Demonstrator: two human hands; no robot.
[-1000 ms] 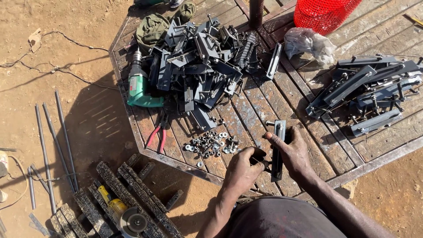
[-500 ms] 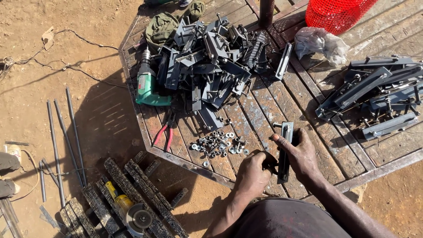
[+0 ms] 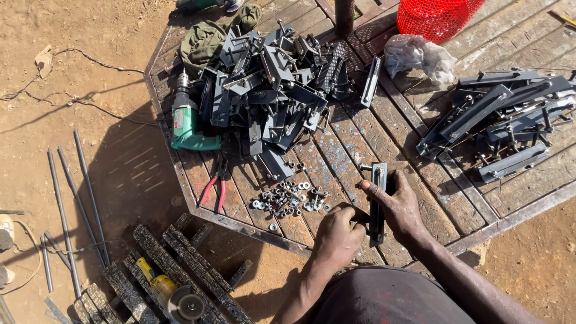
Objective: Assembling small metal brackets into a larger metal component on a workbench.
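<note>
A dark, narrow metal bracket (image 3: 378, 201) lies lengthwise on the wooden slat table (image 3: 420, 150) near its front edge. My right hand (image 3: 399, 207) grips this bracket from the right, thumb across its upper part. Curled into a fist, my left hand (image 3: 339, 231) presses against the bracket's lower left side; whatever small part it holds is hidden. Just left of my hands lies a scatter of several nuts and washers (image 3: 288, 198).
A big heap of dark brackets (image 3: 270, 90) fills the table's middle, a second pile (image 3: 498, 123) lies at right. A green drill (image 3: 186, 123), red-handled pliers (image 3: 213, 186), a red mesh basket (image 3: 435, 17) and a plastic bag (image 3: 417, 57) lie about. Rods (image 3: 66, 198) and an angle grinder (image 3: 174, 297) rest on the ground.
The view has drifted slightly so the table sits further right. Both hands stay on the bracket, with my left hand working at its lower side.
</note>
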